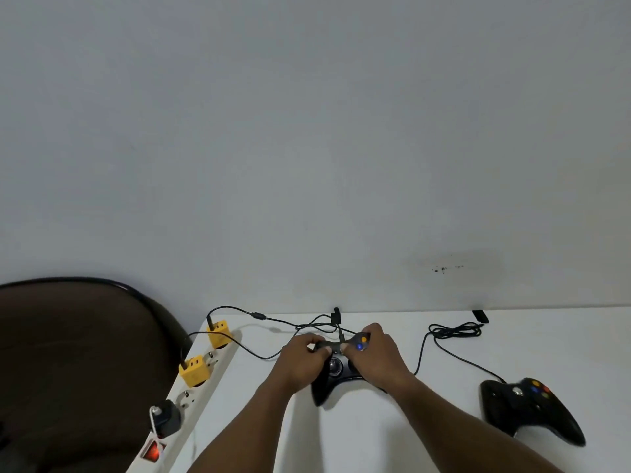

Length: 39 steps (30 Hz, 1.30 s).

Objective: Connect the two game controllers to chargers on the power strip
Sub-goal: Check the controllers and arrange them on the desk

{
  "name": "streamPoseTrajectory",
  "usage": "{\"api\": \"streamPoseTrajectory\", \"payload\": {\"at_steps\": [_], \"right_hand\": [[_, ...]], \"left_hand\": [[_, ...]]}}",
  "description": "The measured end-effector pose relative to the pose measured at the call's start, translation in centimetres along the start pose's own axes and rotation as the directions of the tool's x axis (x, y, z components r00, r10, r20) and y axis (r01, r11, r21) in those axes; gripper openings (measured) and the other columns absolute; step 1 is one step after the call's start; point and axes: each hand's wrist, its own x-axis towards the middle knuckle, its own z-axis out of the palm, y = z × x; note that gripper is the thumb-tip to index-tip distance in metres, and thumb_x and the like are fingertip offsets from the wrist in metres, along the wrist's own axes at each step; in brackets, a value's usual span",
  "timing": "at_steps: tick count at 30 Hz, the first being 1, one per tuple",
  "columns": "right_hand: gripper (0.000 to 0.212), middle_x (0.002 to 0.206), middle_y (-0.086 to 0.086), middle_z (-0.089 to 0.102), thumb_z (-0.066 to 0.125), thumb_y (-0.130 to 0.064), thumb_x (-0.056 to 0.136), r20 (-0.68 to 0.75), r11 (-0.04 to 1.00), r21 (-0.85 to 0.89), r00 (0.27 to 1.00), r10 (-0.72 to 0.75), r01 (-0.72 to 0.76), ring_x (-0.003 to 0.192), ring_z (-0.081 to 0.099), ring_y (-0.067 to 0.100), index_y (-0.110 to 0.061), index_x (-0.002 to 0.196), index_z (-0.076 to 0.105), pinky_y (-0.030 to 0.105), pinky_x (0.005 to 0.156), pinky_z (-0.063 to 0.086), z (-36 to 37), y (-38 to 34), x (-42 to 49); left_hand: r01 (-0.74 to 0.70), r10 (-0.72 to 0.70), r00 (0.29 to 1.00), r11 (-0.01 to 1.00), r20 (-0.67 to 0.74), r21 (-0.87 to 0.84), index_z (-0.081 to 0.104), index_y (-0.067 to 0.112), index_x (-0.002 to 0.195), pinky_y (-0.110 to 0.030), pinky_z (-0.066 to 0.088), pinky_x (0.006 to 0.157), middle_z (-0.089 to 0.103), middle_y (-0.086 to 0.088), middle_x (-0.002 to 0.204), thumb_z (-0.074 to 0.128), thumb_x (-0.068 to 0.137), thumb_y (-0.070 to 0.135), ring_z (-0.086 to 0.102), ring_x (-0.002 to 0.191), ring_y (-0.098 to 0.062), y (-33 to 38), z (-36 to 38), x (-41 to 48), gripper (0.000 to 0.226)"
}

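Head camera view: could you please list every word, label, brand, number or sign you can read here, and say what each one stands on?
None can be read.
Held controller: coloured face buttons, letters too blurred.
Second controller: coloured buttons and a silver centre button, no legible mark.
Yellow chargers and: no visible print.
Power strip: lit red switch, any marking too small to read.

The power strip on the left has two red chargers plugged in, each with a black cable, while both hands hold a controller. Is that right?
Not quite: the two chargers on the power strip are yellow, not red, as the head view shows. The rest holds: each has a black cable, and the left hand and right hand hold a controller.
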Motion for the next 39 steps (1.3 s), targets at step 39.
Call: {"api": "streamPoseTrajectory", "payload": {"at_steps": [39], "right_hand": [[0.024,0.105,-0.006,0.065,0.048,-0.041,0.093,0.064,1.000,0.003,0.998,-0.005,0.005,0.099,0.059,0.016,-0.023,0.103,0.061,0.031,0.085,0.044,-0.4,1.3,1.7]], "left_hand": [[-0.004,0.006,0.999,0.999,-0.033,0.050,0.068,0.039,0.094,-0.015,0.046,0.068,0.073,0.011,0.083,0.068,0.078,0.050,0.068,0.080,0.000,0.8,-1.3,-0.5,0.019]]}}
